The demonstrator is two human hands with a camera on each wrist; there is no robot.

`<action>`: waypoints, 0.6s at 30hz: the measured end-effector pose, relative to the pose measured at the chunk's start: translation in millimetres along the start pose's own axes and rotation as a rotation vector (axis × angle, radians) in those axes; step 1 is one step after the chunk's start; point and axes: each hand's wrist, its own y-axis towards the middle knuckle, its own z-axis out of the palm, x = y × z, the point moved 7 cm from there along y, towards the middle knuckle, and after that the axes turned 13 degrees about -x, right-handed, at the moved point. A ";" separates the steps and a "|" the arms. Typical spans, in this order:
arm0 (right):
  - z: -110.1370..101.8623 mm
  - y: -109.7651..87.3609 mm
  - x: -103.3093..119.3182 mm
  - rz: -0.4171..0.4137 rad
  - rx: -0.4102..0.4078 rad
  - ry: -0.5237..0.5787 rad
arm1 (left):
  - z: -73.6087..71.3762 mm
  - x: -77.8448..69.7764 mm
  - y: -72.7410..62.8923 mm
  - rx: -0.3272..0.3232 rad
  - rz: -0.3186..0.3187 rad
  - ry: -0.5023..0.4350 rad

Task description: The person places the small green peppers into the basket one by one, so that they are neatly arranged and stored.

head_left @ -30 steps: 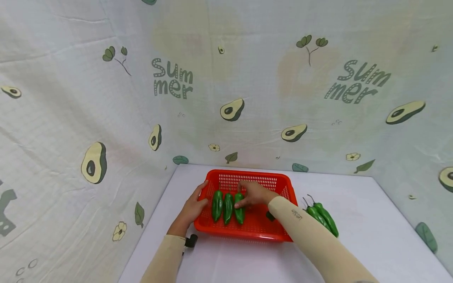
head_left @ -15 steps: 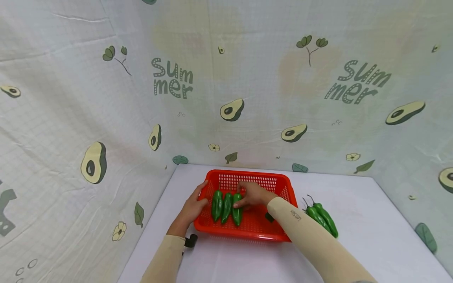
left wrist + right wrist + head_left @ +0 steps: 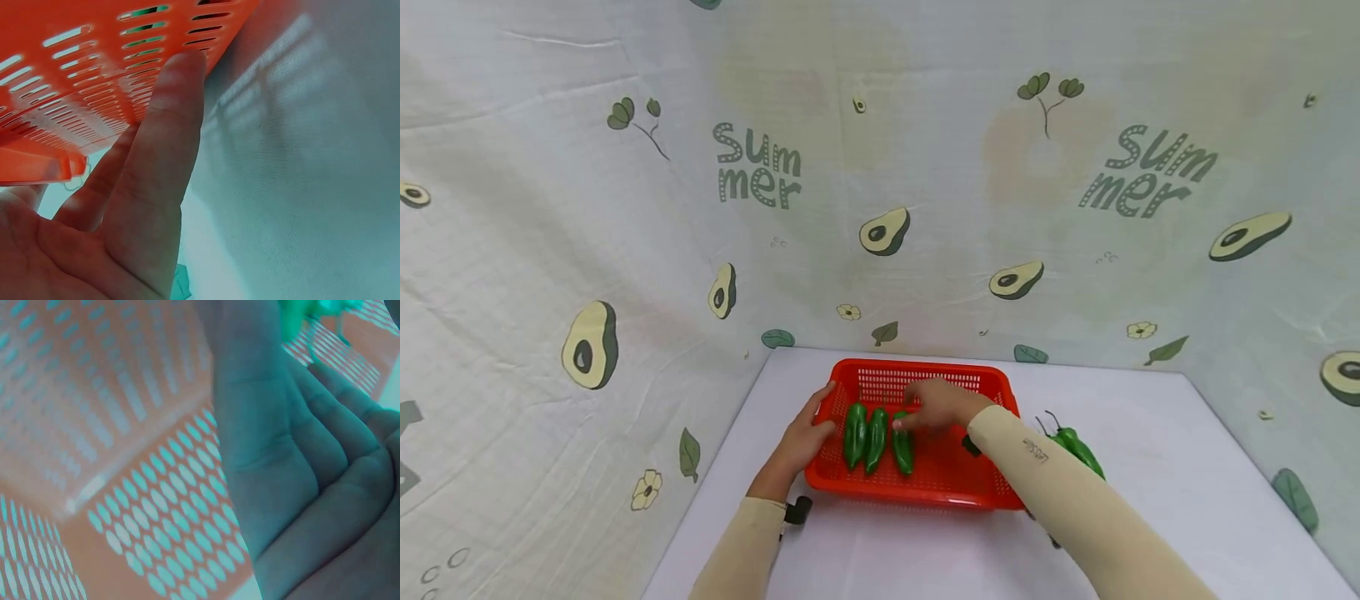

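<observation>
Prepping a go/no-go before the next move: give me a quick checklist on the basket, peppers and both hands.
1. Left hand touching the basket: ok, on its left side.
2. Basket upright on the table: ok.
3. Three peppers lying inside: ok.
4. Right hand free of the rightmost inside pepper: cannot tell; the thumb overlaps it.
5. Outside pepper fully visible: not ok, right sleeve covers part.

Your peppers (image 3: 877,442) are green, the basket (image 3: 895,498) red, your sleeves (image 3: 1071,504) beige, the surface (image 3: 1157,471) whitish, the pale cloth (image 3: 951,179) avocado-printed.
</observation>
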 end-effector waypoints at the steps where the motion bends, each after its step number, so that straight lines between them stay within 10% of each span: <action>1: -7.0 -6.0 -0.1 0.016 0.008 0.023 | 0.4 -0.1 -0.4 -0.001 0.000 0.005; 18: -130.8 -129.7 -56.6 0.034 -0.235 0.030 | 0.5 -2.9 -0.4 0.024 0.002 0.019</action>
